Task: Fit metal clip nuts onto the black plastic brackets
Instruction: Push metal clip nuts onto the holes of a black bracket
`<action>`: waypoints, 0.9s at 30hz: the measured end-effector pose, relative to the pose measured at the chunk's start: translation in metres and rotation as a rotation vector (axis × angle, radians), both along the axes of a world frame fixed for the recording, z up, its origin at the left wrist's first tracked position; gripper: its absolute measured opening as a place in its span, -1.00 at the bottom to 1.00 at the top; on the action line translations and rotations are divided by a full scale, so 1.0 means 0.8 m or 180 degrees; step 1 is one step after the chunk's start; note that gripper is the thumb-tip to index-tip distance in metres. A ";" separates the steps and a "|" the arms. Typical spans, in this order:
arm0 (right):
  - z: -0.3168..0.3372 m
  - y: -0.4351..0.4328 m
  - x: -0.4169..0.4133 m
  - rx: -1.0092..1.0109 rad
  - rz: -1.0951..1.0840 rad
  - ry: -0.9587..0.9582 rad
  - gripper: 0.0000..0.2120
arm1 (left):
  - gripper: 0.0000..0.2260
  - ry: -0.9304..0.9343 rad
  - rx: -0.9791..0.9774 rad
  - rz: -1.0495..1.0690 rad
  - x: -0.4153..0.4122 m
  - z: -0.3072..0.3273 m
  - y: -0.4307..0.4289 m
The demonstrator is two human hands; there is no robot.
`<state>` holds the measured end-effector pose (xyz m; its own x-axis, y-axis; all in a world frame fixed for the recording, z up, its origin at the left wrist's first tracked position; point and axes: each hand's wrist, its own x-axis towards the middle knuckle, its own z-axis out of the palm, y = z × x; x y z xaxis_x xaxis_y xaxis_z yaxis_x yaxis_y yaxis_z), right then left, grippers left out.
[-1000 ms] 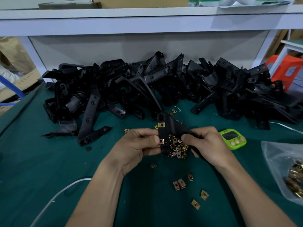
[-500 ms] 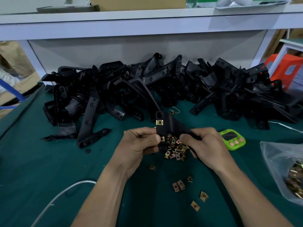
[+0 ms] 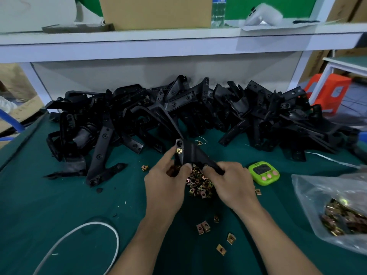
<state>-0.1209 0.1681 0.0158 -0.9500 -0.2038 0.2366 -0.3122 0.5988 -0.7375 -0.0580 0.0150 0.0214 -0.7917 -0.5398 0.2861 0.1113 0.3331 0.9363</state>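
- Worktop (image 3: pixel 49 205): spreads green under everything.
- Pile of brackets (image 3: pixel 198 112): sprawls along the far edge, beneath a white shelf (image 3: pixel 178 46).
- Clear bag (image 3: pixel 317 187): lies at the right edge, holds more clip nuts.
- Left hand (image 3: pixel 164 187): reaches in from below, back upward; keeps a narrow grip, pinching the upright arm of the held bracket (image 3: pixel 192 153), forefinger stretched up beside the fitted clip nut (image 3: pixel 179 150).
- Right hand (image 3: pixel 232 183): comes in likewise; curls its grip round the bracket's lower right end.
- Held bracket: hangs lifted between both hands at mid-worktop, just above the heap of clip nuts (image 3: pixel 199 185).
- Green timer (image 3: pixel 264 172): sits just right of the right hand.
- Fitted clip nut: sits near the top of the upright arm, below a round hole.
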 end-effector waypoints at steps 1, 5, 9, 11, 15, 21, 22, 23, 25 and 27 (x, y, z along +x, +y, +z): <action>0.003 0.000 0.005 -0.0019 -0.0018 -0.0015 -0.64 | -0.57 0.0010 -0.0007 0.0094 0.002 0.003 0.001; 0.022 0.007 0.047 -0.0031 -0.0361 -0.0067 -0.54 | -0.58 0.0061 -0.0071 -0.0006 0.013 0.018 0.007; 0.056 0.051 0.088 -0.0093 -0.0827 -0.0234 -0.56 | -0.61 -0.0015 -0.0021 -0.0338 0.015 0.056 0.046; 0.082 0.089 0.105 -0.0150 -0.1032 -0.0398 -0.58 | -0.59 0.0090 -0.0226 -0.0773 0.014 0.087 0.086; 0.134 0.193 0.152 -0.0610 -0.1182 -0.0838 -0.66 | -0.89 0.0148 -0.0457 -0.1576 0.010 0.149 0.187; 0.140 0.378 0.237 -0.1398 -0.1768 -0.1224 -0.74 | -0.62 -0.0683 -0.0679 -0.3186 0.002 0.168 0.386; 0.132 0.406 0.243 -0.1601 -0.1995 -0.1213 -0.80 | -0.65 -0.0997 -0.0335 -0.3406 0.000 0.164 0.422; 0.123 0.432 0.247 -0.1814 -0.2202 -0.1208 -0.86 | -0.69 -0.1359 0.0067 -0.3583 -0.003 0.158 0.457; 0.104 0.477 0.248 -0.2201 -0.2461 -0.1254 -0.88 | -0.77 -0.2135 0.0898 -0.3690 -0.014 0.138 0.519; 0.086 0.517 0.235 -0.2405 -0.2623 -0.1394 -0.87 | -0.84 -0.2671 0.1447 -0.3581 -0.028 0.124 0.570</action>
